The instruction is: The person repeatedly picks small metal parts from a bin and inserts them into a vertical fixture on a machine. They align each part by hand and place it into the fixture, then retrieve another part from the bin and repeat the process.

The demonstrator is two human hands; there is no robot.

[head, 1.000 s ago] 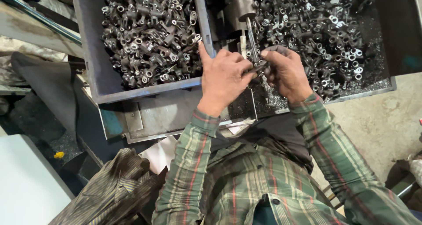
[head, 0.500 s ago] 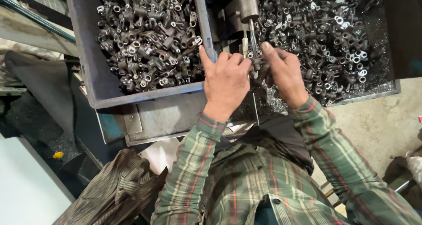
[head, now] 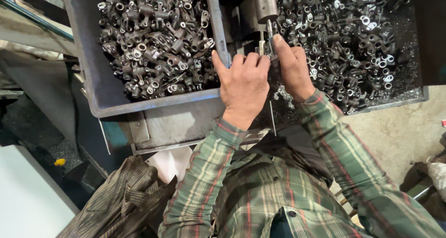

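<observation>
Both hands close together under the grey cylindrical spindle of a machine, between two trays of small dark metal parts. Left hand curled, knuckles up, fingers bent toward the thin tool bit; whatever lies under them hidden, so grip impossible to tell. Right hand likewise closed around something small just beside the bit, thumb pointing up along it; the piece itself out of sight. Left tray heaped with parts, right tray with more parts. Best done, by judgement: piece seated square under the bit, held firm from both sides, fingertips low and clear of the spindle, plaid cuffs away from the turning part.
</observation>
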